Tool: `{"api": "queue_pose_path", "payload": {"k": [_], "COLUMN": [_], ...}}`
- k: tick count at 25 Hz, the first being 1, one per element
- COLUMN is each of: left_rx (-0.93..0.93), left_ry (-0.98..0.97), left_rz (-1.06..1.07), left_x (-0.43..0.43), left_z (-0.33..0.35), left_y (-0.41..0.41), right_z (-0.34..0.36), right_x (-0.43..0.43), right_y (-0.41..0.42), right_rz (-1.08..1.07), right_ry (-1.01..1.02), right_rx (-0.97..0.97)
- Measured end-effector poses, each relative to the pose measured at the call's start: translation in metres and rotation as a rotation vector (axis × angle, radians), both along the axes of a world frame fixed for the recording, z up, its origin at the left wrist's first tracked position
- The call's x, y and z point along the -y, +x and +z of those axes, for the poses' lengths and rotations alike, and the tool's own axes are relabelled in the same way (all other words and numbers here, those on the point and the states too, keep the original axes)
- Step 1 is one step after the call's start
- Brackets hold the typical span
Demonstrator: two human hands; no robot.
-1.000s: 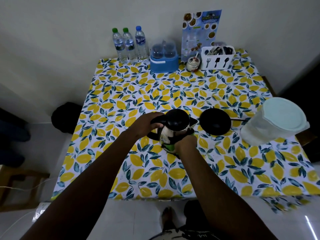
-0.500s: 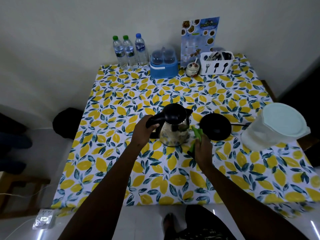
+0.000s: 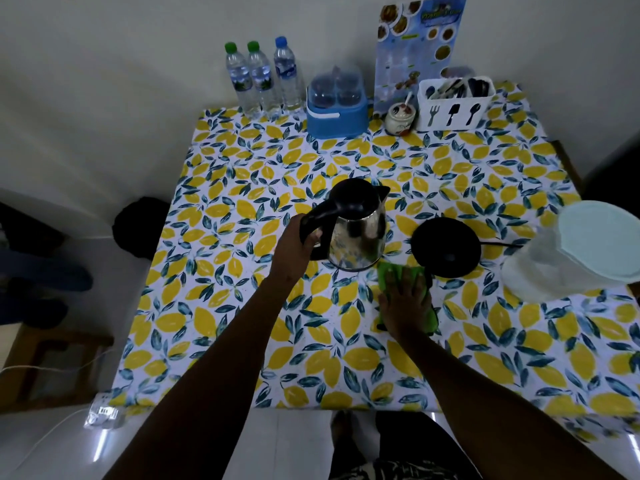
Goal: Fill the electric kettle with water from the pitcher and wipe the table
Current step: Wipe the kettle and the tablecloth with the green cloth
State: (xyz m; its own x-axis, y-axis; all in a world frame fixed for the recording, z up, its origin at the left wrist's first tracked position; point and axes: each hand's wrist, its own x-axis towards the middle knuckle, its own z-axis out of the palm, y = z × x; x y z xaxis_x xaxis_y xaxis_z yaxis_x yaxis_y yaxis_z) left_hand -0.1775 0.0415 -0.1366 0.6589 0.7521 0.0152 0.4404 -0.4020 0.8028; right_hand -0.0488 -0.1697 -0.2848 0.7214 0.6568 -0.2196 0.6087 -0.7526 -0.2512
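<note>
The steel electric kettle (image 3: 358, 233) with a black lid and handle is at the middle of the table, off its base. My left hand (image 3: 294, 247) grips its black handle. The round black kettle base (image 3: 446, 245) lies just right of it, its cord running right. My right hand (image 3: 405, 299) presses flat on a green cloth (image 3: 389, 271) spread on the lemon-print tablecloth (image 3: 242, 306), in front of the kettle and base. A translucent white pitcher (image 3: 554, 268) with a pale lid stands at the right edge.
Along the back wall stand three water bottles (image 3: 259, 77), a blue container (image 3: 337, 114), a small jar (image 3: 400, 119), a menu card (image 3: 415, 39) and a white cutlery holder (image 3: 453, 105). A power strip (image 3: 102, 415) lies on the floor at left.
My left hand has carried the kettle a little back and left. My right hand moved from the kettle's side down to the table and now lies flat on the spread green cloth.
</note>
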Motion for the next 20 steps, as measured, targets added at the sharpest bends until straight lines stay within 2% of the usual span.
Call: {"api": "queue_pose_path", "payload": {"k": [3,5,8,11,14,18,20], "left_rx": [-0.047,-0.209,-0.479,-0.683,-0.733,-0.74,-0.734], "left_ry": [-0.058,-0.071,0.031,0.141,0.127,0.109,0.109], "left_rz": [0.031,0.0,-0.129,-0.043,0.058,0.03,0.014], "left_x": [0.019,0.032,0.046,0.061,0.072,0.07,0.07], "left_z": [-0.036,-0.06,-0.091,-0.116,-0.127,-0.126,-0.125], "left_y": [-0.024,-0.041,-0.068,-0.095,-0.114,-0.119,-0.121], "right_z": [0.004,0.005,0.002,0.005,0.01,0.004,0.001], "right_x": [0.0,0.001,-0.003,-0.044,-0.073,0.006,0.014], "right_y": [-0.005,-0.019,-0.06,-0.083,-0.084,-0.094,-0.084], "right_rz": [0.019,0.064,0.227,0.459,0.523,0.669,0.709], "right_ry": [0.039,0.07,0.097,0.117,0.076,0.101,0.128], "right_rx": [0.052,0.099,0.101,0.072,0.08,0.133,0.153]}}
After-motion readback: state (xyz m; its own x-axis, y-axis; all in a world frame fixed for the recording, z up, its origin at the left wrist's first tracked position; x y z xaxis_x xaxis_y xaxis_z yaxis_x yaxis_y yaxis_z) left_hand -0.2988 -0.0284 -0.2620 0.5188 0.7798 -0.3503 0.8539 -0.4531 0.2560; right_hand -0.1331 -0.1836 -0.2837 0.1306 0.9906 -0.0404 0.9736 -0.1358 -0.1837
